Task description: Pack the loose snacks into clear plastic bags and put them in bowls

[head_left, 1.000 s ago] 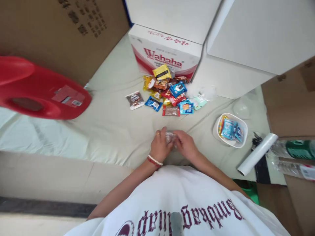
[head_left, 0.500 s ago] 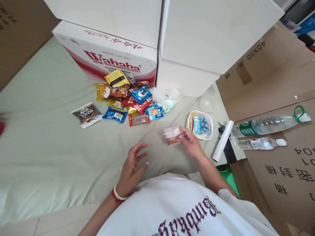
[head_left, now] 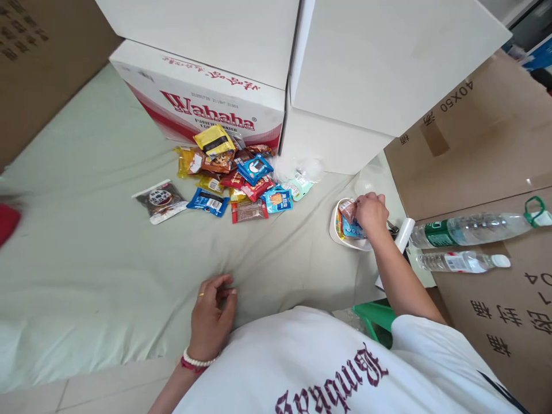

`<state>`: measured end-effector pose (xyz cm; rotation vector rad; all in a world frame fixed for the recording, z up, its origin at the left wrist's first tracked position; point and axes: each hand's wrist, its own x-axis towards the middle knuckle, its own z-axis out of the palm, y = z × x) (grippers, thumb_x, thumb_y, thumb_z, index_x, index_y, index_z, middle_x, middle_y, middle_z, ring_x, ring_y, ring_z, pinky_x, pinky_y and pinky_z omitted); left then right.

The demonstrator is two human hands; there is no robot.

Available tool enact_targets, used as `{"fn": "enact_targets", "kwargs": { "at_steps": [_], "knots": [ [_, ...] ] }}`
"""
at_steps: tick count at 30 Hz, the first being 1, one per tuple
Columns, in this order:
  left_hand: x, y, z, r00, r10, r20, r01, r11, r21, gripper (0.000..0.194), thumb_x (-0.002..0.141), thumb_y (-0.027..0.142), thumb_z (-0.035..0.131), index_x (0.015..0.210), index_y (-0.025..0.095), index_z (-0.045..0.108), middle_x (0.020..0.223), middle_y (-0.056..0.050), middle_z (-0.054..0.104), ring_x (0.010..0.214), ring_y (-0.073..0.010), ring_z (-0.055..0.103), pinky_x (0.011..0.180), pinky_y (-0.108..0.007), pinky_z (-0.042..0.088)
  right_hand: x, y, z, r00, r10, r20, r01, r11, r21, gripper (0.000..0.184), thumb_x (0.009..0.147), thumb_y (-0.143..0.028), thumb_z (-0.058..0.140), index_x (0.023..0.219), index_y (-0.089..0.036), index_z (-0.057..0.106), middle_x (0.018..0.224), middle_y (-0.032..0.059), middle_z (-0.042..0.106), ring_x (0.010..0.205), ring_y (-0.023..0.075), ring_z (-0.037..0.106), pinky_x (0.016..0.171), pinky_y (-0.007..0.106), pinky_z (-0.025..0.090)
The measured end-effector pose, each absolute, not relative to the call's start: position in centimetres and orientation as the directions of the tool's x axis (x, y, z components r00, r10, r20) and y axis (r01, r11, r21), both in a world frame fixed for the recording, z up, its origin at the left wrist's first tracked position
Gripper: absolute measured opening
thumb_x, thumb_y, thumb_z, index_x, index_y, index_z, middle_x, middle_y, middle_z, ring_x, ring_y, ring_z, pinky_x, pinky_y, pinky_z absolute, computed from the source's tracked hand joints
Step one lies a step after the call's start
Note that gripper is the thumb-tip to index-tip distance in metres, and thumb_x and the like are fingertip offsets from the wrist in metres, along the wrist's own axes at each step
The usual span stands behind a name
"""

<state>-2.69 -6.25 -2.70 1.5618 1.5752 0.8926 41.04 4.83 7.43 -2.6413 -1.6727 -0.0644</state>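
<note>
My right hand [head_left: 372,214] is over a small white plastic tub [head_left: 334,231] on the right part of the cloth. Its fingers are closed on a brownish-red snack packet [head_left: 348,211], inside the tub's rim. Beneath that packet lie blue packets [head_left: 351,230] and a bit of yellow wrapping. The hand covers the tub's right side. My left hand [head_left: 214,313] rests near the front edge, fingers loosely curled and the thumb apart, with nothing in it. A pile of wrapped snacks [head_left: 237,175] in several colours lies beyond it, with a dark and white bag [head_left: 161,199] at the pile's left.
White boxes [head_left: 345,69] and a Wahaha carton [head_left: 207,109] stand behind the snacks. Clear plastic [head_left: 302,169] lies beside the pile. On the right are a white roll [head_left: 404,234], a large bottle [head_left: 470,229] and a small bottle [head_left: 461,262] by brown cardboard [head_left: 483,132].
My right hand has carried the brownish-red packet rightward from the open cloth into the white tub. My left hand has drawn back toward my body and down to the left.
</note>
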Motion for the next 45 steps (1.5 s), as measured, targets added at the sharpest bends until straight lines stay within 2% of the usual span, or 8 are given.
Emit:
{"fn": "enact_targets", "kwargs": {
  "at_steps": [5, 9, 18, 23, 29, 34, 41, 45],
  "knots": [
    [-3.0, -6.3, -2.7, 0.047, 0.999, 0.011, 0.514, -0.033, 0.857, 0.024, 0.092, 0.038, 0.057, 0.109, 0.022, 0.061, 0.109, -0.008, 0.063, 0.083, -0.0202, 0.069, 0.077, -0.038, 0.062, 39.7, 9.1, 9.8, 0.32, 0.93, 0.18, 0.941, -0.29, -0.173, 0.027, 0.095, -0.027, 0.052, 0.105, -0.019, 0.075, 0.109, 0.0125, 0.072, 0.099, 0.0272, 0.062, 0.086, 0.038, 0.048],
    [-2.9, -6.1, -2.6, 0.054, 0.999, 0.009, 0.507, -0.035, 0.861, 0.022, 0.093, 0.037, 0.056, 0.108, 0.022, 0.061, 0.108, -0.008, 0.064, 0.085, -0.0207, 0.069, 0.077, -0.037, 0.061, 34.5, 14.9, 7.7, 0.089, 0.995, 0.036, 0.895, -0.064, -0.442, 0.02, 0.09, -0.023, 0.057, 0.097, -0.016, 0.075, 0.094, 0.0057, 0.075, 0.087, 0.0186, 0.065, 0.084, 0.029, 0.046],
    [-3.7, -6.4, -2.6, 0.109, 0.993, 0.046, 0.464, -0.092, 0.881, 0.019, 0.095, 0.033, 0.054, 0.105, 0.021, 0.065, 0.104, -0.008, 0.067, 0.089, -0.0197, 0.067, 0.077, -0.034, 0.058, 27.8, 20.3, 3.6, 0.274, 0.962, 0.004, 0.745, -0.21, -0.634, 0.011, 0.082, -0.024, 0.063, 0.082, -0.014, 0.068, 0.078, 0.0032, 0.066, 0.078, 0.0173, 0.058, 0.077, 0.029, 0.044],
    [-3.4, -6.3, -1.7, 0.124, 0.992, 0.013, 0.331, -0.054, 0.942, 0.015, 0.096, 0.032, 0.057, 0.099, 0.021, 0.066, 0.095, -0.005, 0.065, 0.081, -0.0164, 0.064, 0.072, -0.029, 0.054, 27.9, 11.9, 5.9, 0.341, 0.94, 0.015, 0.156, -0.041, -0.987, 0.028, 0.077, -0.041, 0.076, 0.079, -0.022, 0.056, 0.062, -0.0076, 0.044, 0.054, 0.0087, 0.035, 0.05, 0.022, 0.03],
    [1.1, -3.2, 1.5, 0.176, 0.983, 0.058, 0.077, -0.073, 0.994, 0.023, 0.088, 0.041, 0.069, 0.098, 0.021, 0.063, 0.1, -0.006, 0.061, 0.09, -0.0172, 0.061, 0.075, -0.029, 0.055, 23.5, 0.4, 5.6, 0.011, 0.927, -0.375, -0.369, -0.344, -0.863, 0.041, 0.073, -0.047, 0.087, 0.081, -0.023, 0.055, 0.057, -0.0099, 0.035, 0.047, 0.0053, 0.022, 0.041, 0.016, 0.019],
    [4.7, -0.6, 2.2, 0.219, 0.974, 0.048, 0.097, -0.07, 0.993, 0.03, 0.081, 0.045, 0.077, 0.096, 0.02, 0.069, 0.091, -0.004, 0.064, 0.084, -0.0175, 0.058, 0.074, -0.03, 0.048, 21.4, -1.7, 4.0, -0.116, 0.855, -0.506, -0.372, -0.51, -0.776, 0.047, 0.072, -0.053, 0.088, 0.076, -0.021, 0.054, 0.052, -0.0109, 0.032, 0.044, 0.0036, 0.017, 0.038, 0.015, 0.016],
    [3.1, -0.5, 0.4, 0.177, 0.945, -0.276, -0.252, 0.314, 0.915, 0.037, 0.074, 0.053, 0.08, 0.079, 0.018, 0.068, 0.072, 0.002, 0.06, 0.067, -0.0117, 0.052, 0.067, -0.026, 0.044, 24.3, -0.6, 3.4, -0.131, 0.835, -0.535, -0.434, -0.534, -0.726, 0.055, 0.069, -0.052, 0.09, 0.071, -0.022, 0.044, 0.053, -0.0112, 0.032, 0.045, 0.0042, 0.016, 0.039, 0.017, 0.012],
    [1.9, -0.9, -0.3, 0.049, 0.941, -0.336, -0.304, 0.334, 0.892, 0.039, 0.067, 0.051, 0.087, 0.076, 0.018, 0.068, 0.069, 0.003, 0.06, 0.065, -0.0109, 0.052, 0.064, -0.025, 0.044, 26.1, -0.6, 2.7, -0.062, 0.856, -0.513, -0.169, -0.516, -0.84, 0.049, 0.068, -0.057, 0.087, 0.074, -0.022, 0.053, 0.054, -0.0096, 0.038, 0.046, 0.0062, 0.022, 0.042, 0.019, 0.018]
  ]
}}
